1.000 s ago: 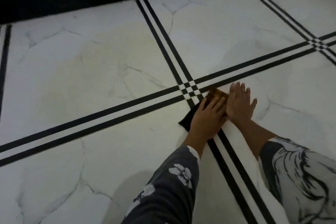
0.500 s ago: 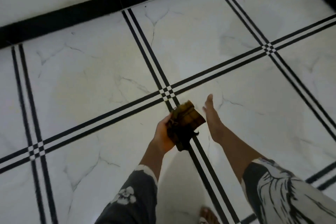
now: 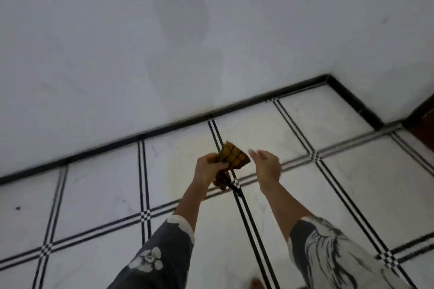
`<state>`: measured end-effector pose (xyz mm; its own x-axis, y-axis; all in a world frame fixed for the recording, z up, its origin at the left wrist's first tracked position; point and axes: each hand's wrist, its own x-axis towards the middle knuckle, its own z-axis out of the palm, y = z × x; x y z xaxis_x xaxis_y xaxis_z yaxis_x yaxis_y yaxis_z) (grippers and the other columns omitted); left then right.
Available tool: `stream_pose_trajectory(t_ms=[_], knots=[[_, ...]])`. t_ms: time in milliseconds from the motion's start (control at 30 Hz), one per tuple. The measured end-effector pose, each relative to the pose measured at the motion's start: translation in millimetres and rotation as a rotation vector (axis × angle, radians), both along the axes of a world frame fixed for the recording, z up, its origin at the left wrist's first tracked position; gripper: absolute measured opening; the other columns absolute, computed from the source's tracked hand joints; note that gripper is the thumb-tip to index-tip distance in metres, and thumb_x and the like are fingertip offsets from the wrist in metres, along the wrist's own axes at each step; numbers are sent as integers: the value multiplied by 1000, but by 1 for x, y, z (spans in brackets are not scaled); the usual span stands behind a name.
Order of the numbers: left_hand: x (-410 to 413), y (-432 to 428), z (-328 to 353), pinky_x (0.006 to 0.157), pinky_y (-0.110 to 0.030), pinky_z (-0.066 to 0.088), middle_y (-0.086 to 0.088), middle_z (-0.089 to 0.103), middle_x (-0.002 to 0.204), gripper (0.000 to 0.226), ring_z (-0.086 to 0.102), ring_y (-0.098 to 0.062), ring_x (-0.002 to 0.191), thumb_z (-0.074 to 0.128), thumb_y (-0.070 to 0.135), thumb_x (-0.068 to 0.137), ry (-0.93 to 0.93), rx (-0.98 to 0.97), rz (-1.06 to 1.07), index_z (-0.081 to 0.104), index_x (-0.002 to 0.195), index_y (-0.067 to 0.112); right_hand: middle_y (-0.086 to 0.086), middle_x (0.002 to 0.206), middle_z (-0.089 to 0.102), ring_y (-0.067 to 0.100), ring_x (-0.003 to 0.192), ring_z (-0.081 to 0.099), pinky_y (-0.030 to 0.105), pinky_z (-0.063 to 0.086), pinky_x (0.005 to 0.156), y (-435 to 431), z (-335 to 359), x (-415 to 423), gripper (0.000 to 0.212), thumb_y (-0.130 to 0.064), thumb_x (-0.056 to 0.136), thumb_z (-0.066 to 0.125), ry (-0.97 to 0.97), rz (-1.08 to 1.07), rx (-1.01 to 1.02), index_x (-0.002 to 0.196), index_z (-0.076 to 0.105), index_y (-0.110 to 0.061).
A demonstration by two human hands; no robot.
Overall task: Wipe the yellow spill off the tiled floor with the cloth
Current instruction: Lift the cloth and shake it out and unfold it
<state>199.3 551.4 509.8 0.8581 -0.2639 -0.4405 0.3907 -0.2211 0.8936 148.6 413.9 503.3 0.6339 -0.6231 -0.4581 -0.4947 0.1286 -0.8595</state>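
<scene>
At the bottom edge my toes point(image 3: 256, 284) just poke into view, cut off by the frame. My grey flowered left sleeve point(image 3: 155, 258) and pale streaked right sleeve point(image 3: 328, 253) run up from there. My left hand point(image 3: 207, 171) is curled round the cloth point(image 3: 233, 156), a folded yellow-brown checked piece with a darker end hanging below my fist. I hold it in the air above the tiled floor point(image 3: 98, 195). How much of it lies inside my palm I cannot see. My right hand point(image 3: 267, 166) is just beside the cloth but apart from it, its fingers loose and holding nothing, the tips blurred. Beyond my hands the yellow spill point(image 3: 180, 171) faintly tints the white tiles on both sides of a double black line, and its edges are hard to make out. Further off, a black skirting point(image 3: 164, 130) meets the white wall point(image 3: 117, 42).
</scene>
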Motion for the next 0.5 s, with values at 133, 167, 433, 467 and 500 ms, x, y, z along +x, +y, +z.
stream_pose_trajectory(t_ms=[133,167,433,467,500], knots=[[-55,8,106,47,-18,42,-2,56,62,17,55,-9,50,58,-11,80,-352,77,-76,60,80,6,12,87,69,28,82,66,36,55,71,25,116,-33,43,-49,83,61,-131,-26,357,82,65,-6],[-76,12,130,47,-15,42,-1,59,65,18,56,-6,50,58,-9,80,-419,84,-114,64,87,6,14,89,67,29,85,65,35,56,69,31,145,-50,42,-45,82,64,-202,10,430,89,64,-4],[-214,36,219,75,-28,57,-4,73,92,17,69,-17,89,66,24,86,-444,-196,-3,72,98,14,13,100,64,19,83,62,25,50,63,61,244,-196,24,-27,94,52,-346,258,294,99,64,-6],[-226,36,223,75,-31,58,-3,73,89,15,69,-18,88,67,23,85,-473,-147,15,73,96,15,10,99,63,17,83,61,23,49,63,63,250,-212,25,-29,95,50,-330,294,273,100,63,-9],[-239,36,227,76,-35,58,-2,73,86,12,69,-19,86,68,22,84,-502,-86,29,73,92,15,9,101,62,18,86,61,23,48,64,63,254,-227,27,-31,96,48,-320,325,255,103,63,-9]])
